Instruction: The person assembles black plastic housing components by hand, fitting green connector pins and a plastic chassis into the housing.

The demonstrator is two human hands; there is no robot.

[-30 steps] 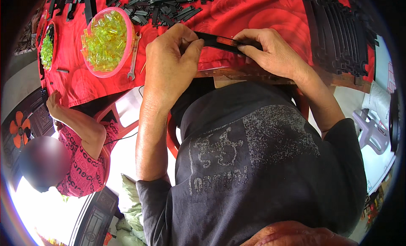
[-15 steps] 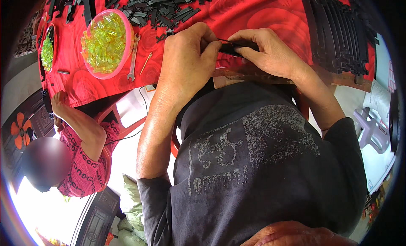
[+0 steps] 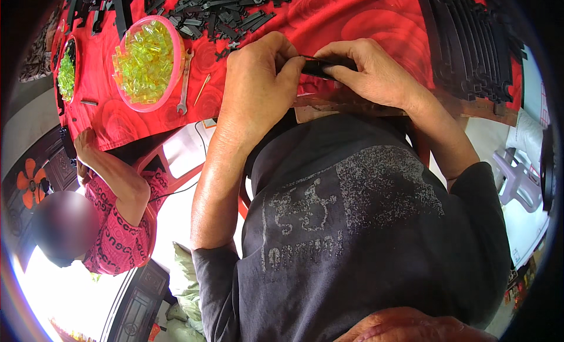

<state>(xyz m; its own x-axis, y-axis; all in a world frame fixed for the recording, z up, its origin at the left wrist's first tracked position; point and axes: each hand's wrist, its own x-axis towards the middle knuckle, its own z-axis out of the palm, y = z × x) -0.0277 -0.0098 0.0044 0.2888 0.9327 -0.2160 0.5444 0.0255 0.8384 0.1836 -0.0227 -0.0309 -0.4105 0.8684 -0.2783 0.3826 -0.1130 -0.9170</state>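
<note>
Between my two hands, close to the table's near edge, is a slim black plastic piece [image 3: 315,67]. My left hand [image 3: 261,71] is closed, with thumb and fingers pinching the piece's left end. From the other side my right hand [image 3: 373,74] grips it, the thumb lying along its near side. Fingers cover much of the piece, so its full shape is hidden. A thin dark edge runs along its top between the hands.
A pink basket [image 3: 178,66] holds yellow-green clear tubes, beside a wrench [image 3: 185,83] and a thin stick [image 3: 202,89]. Small black parts [image 3: 220,13] are heaped at the back. Long black strips [image 3: 470,48] lie right. Another person [image 3: 120,218] sits at left near a green-filled tray [image 3: 66,77].
Both hands keep their grip on the black piece and have barely shifted. The piece looks turned very slightly between them.
</note>
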